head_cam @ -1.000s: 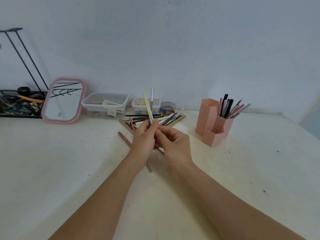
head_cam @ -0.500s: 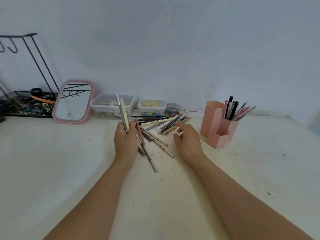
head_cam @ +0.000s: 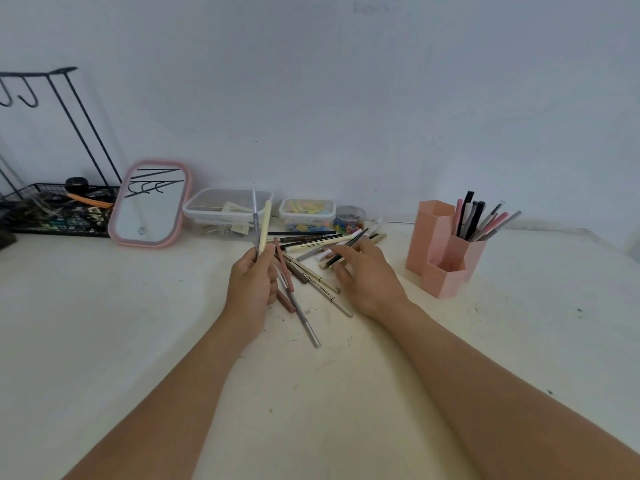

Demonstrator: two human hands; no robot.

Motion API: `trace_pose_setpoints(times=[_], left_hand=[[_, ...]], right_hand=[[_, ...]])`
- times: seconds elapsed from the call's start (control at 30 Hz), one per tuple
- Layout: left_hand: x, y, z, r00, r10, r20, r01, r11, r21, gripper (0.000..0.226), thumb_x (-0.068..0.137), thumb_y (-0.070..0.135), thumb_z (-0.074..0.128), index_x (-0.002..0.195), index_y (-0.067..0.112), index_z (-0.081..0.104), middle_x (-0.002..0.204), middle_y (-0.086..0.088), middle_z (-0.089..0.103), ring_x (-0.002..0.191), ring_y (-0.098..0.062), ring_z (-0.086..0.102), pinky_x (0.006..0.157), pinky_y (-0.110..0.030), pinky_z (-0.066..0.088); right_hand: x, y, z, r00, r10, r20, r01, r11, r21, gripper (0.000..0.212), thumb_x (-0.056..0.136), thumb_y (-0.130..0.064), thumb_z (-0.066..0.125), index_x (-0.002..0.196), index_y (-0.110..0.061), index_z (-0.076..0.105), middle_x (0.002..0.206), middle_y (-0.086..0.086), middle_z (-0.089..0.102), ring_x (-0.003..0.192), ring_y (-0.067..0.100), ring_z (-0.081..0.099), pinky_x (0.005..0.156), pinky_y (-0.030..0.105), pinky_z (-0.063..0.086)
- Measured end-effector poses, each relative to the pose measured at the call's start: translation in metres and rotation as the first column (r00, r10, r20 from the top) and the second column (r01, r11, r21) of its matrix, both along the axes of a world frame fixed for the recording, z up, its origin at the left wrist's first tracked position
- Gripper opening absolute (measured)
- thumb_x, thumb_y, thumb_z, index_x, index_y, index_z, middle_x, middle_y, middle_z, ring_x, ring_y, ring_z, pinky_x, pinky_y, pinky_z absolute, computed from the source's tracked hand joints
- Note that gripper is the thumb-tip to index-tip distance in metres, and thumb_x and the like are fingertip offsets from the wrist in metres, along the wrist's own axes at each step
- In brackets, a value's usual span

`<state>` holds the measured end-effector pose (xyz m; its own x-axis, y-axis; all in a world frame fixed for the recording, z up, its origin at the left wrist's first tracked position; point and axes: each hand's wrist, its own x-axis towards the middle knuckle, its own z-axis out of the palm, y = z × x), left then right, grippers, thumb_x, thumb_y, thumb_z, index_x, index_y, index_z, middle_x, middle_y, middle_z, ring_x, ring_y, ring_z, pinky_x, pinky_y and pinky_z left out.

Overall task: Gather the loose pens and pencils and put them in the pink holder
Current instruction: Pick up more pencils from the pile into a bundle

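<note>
The right hand [head_cam: 369, 276] has reached onto the loose pens [head_cam: 322, 244].

Your left hand [head_cam: 251, 282] grips a grey pen [head_cam: 255, 220] and a cream pencil [head_cam: 265, 226] upright, tips toward twelve o'clock. At its three o'clock, your right hand [head_cam: 369, 280] rests with fingers spread on the scattered pile of pens [head_cam: 311, 268]. Further toward three o'clock stands the pink holder [head_cam: 445, 244], pens sticking up from one compartment

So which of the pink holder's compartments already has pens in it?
The rear right compartment of the pink holder: pens stand up out of it. The tall left one and the short front one show nothing sticking out.
</note>
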<state>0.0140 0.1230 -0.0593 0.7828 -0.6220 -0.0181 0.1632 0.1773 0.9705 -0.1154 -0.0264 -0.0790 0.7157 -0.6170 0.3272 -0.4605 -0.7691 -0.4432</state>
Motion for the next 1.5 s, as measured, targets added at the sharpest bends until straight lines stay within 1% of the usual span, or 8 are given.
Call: trace_pose_setpoints(times=[0.2,0.4,0.7,0.83,1.0,1.13,1.3,1.5], left_hand=[[0.005,-0.001,0.0,0.998,-0.058,-0.001,0.058,0.998,0.022,0.039,0.106,0.035,0.049,0.071,0.018,0.045,0.052,0.005,0.03,0.042,-0.008,0.021,0.036,-0.02,0.02],[0.004,-0.009,-0.001,0.987,-0.132,0.092,0.121,0.986,0.112,0.034,0.105,0.039,0.046,0.082,0.014,0.048,0.057,0.002,0.031,0.044,-0.009,0.025,0.036,-0.019,0.026],[0.0,-0.009,0.001,0.969,-0.174,0.176,0.151,0.979,0.135,0.037,0.107,0.036,0.044,0.078,0.013,0.045,0.059,0.0,0.032,0.05,-0.014,0.029,0.036,-0.018,0.033],[0.0,-0.009,0.002,0.971,-0.151,0.183,0.132,0.985,0.114,0.029,0.107,0.03,0.044,0.086,0.011,0.05,0.061,-0.002,0.036,0.044,-0.011,0.031,0.035,-0.019,0.036],[0.004,-0.01,0.001,0.992,-0.112,0.052,0.111,0.993,0.027,0.025,0.106,0.033,0.049,0.093,0.012,0.055,0.057,0.004,0.029,0.04,-0.006,0.022,0.036,-0.019,0.02],[0.0,-0.009,0.004,0.986,-0.16,-0.051,0.159,0.987,-0.022,0.034,0.095,0.051,0.059,0.084,0.019,0.053,0.052,0.008,0.03,0.04,-0.006,0.021,0.034,-0.018,0.018],[-0.009,-0.012,0.002,0.989,-0.144,-0.02,0.144,0.989,-0.02,0.018,0.096,0.027,0.064,0.082,0.019,0.056,0.048,0.011,0.042,0.036,-0.005,0.035,0.033,-0.017,0.026],[-0.005,-0.016,-0.006,0.993,-0.114,0.038,0.112,0.991,0.072,0.015,0.097,0.034,0.061,0.09,0.021,0.065,0.086,-0.012,0.053,0.05,-0.013,0.047,0.038,-0.023,0.033]], right_hand=[[0.012,0.0,0.005,0.998,-0.023,-0.055,0.019,0.997,-0.08,0.031,0.095,-0.04,0.051,0.117,-0.024,0.066,0.108,0.0,0.049,0.111,0.02,0.046,0.086,0.035,0.049],[0.009,-0.005,0.002,0.978,-0.174,0.111,0.172,0.985,0.034,0.015,0.091,-0.025,0.06,0.077,-0.018,0.058,0.088,-0.004,0.056,0.081,0.013,0.051,0.062,0.025,0.037],[0.004,-0.012,0.014,0.965,-0.251,0.072,0.237,0.958,0.159,0.01,0.084,-0.011,0.064,0.087,-0.013,0.055,0.083,0.0,0.06,0.072,0.016,0.053,0.056,0.031,0.036],[0.004,-0.002,0.027,0.891,-0.324,0.318,0.193,0.904,0.381,0.004,0.083,-0.011,0.068,0.086,-0.012,0.069,0.078,-0.003,0.067,0.066,0.009,0.059,0.056,0.025,0.046],[0.02,0.046,0.028,0.743,-0.294,0.602,-0.155,0.798,0.582,0.008,0.087,-0.005,0.068,0.086,-0.013,0.066,0.076,0.009,0.07,0.064,0.022,0.066,0.056,0.032,0.051],[0.03,0.071,0.017,0.759,-0.139,0.636,-0.291,0.801,0.523,0.008,0.088,-0.007,0.072,0.086,-0.011,0.066,0.073,0.004,0.068,0.065,0.013,0.063,0.058,0.03,0.051],[0.024,0.072,0.022,0.762,-0.028,0.647,-0.35,0.823,0.448,0.007,0.087,-0.005,0.075,0.086,-0.004,0.068,0.075,0.007,0.071,0.066,0.011,0.065,0.056,0.025,0.053],[0.024,0.071,0.022,0.778,-0.002,0.628,-0.312,0.867,0.39,0.01,0.082,-0.005,0.08,0.085,-0.004,0.07,0.077,0.008,0.072,0.072,0.022,0.07,0.066,0.033,0.061]])
